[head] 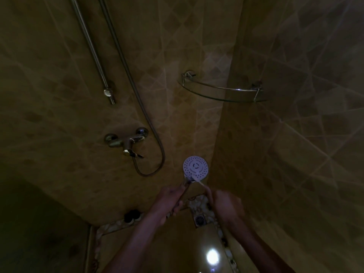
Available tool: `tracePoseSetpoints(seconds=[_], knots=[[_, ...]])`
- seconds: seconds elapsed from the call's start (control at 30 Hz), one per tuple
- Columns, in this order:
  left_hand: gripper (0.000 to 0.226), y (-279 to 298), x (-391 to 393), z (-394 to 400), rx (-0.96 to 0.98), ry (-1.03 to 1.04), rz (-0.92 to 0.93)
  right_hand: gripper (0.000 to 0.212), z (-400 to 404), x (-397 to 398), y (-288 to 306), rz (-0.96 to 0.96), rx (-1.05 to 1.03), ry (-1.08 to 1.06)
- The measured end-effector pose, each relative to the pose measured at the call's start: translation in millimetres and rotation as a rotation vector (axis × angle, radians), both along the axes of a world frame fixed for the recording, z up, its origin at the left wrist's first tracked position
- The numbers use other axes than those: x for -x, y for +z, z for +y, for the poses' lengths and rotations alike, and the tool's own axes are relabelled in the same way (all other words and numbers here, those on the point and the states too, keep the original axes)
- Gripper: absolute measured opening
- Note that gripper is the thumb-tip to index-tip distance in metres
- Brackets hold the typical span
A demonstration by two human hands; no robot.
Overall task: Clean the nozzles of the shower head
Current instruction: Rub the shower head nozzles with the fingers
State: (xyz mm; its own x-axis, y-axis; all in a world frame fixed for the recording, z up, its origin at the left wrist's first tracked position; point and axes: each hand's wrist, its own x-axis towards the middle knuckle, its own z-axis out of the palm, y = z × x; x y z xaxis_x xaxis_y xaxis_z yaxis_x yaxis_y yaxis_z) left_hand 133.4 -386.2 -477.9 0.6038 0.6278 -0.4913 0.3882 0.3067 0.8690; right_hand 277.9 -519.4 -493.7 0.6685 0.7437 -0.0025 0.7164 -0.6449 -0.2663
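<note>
The white round shower head (pixel 195 167) faces me in a dim shower corner, its nozzle face dotted with small holes. My left hand (pixel 169 201) grips its chrome handle just below the head. My right hand (pixel 226 205) grips a thin white brush (pixel 199 181), probably a toothbrush. The bristle end of the brush touches the lower edge of the nozzle face. The metal hose (pixel 157 142) loops down from the wall and back up to the mixer.
A chrome mixer tap (pixel 126 141) sits on the tiled wall at left. A slide rail (pixel 92 50) runs above it. A glass corner shelf (pixel 222 89) hangs at upper right. A floor drain (pixel 200 219) lies below my hands, with a dark object (pixel 132 215) by the wall.
</note>
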Motion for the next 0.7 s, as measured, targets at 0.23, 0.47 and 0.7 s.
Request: tracePoseSetpoints(seconds=[0.23, 0.47, 0.7], knots=[[0.042, 5.4, -1.1, -0.8, 0.028, -0.015, 0.014, 0.059, 4.4, -29.5, -4.9, 0.019, -0.026, -0.263], [0.039, 7.5, 8.1, 4.8, 0.042, -0.010, -0.010, 0.070, 4.6, -10.8, -18.2, 0.052, -0.119, -0.091], [0.037, 12.1, 6.7, 5.6, 0.043, -0.015, 0.017, 0.065, 3.1, -13.1, -7.2, 0.003, -0.093, -0.153]])
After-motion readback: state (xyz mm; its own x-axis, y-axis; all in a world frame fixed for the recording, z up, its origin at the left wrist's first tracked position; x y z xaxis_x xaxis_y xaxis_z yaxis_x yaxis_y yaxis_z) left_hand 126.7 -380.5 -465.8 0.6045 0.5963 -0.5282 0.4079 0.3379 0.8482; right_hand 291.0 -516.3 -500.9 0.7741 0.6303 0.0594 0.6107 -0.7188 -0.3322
